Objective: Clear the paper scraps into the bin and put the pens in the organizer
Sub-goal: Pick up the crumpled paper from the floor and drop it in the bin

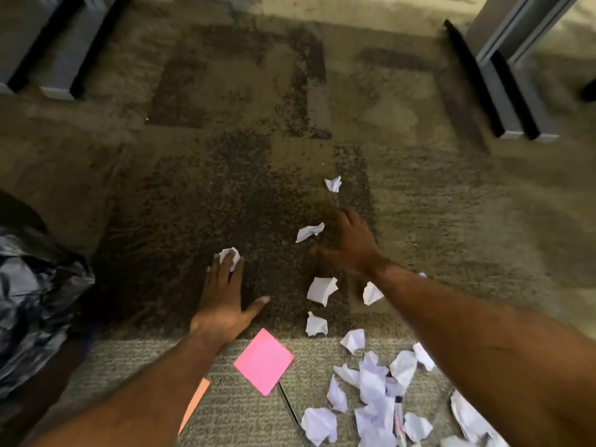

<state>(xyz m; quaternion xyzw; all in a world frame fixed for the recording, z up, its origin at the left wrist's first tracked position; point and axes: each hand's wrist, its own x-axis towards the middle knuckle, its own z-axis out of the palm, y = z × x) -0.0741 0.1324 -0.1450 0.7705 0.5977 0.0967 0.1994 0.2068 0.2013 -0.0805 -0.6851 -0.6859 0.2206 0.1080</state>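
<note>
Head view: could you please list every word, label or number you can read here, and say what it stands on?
No text can be read in this view.
Pink note: the face that shows is blank.
Orange note: no writing shows.
Scraps: no legible writing; any marks are too blurred to tell.
Black bag: no label shows.

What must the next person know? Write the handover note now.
Left hand: open, fingertips on a scrap.
Right hand: open, spread beside a second scrap.
Other scraps lie loose on the carpet, most in a pile at bottom right. A black bag is at the left.
Done: nothing visibly binned.
Left: all scraps. Pens and organizer are not clearly in view.
</note>
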